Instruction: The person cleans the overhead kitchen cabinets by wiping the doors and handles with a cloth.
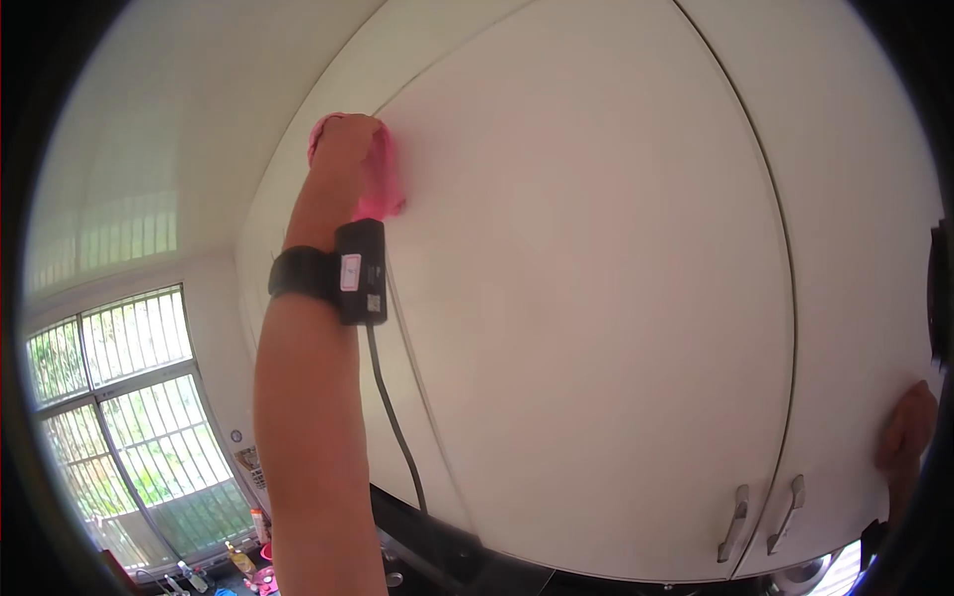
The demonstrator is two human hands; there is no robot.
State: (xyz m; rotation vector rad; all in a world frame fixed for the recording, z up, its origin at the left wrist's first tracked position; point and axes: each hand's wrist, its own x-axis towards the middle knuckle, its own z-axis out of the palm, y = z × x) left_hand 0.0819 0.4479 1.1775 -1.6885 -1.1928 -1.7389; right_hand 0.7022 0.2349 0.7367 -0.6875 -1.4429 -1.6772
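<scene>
Head view: A left arm reaches up in front of white overhead cabinets.
Left hand: The left hand (348, 139) is closed around a bunched pink cloth (382, 174).
Pink cloth: It lies at the upper left corner of the wide cabinet door (596, 298), seemingly against its surface.
Right hand: At the far right edge, the right hand (906, 432) shows blurred and partly cut off; its grip cannot be told.
In the way: The raised forearm (316, 427) covers part of the door's left seam and the wall behind. A black wrist device (362, 273) and its hanging cable (399, 447) cross in front of the cabinet.
Handles: Two metal handles, left (733, 524) and right (787, 515), flank the seam between neighbouring doors.
Window side: Light enters through a barred window (149, 417) at left; a yellowish bottle (239, 560) stands among small items below it.
Under the cabinets: Dark surfaces (437, 546) run along the bottom, largely indistinct.
</scene>
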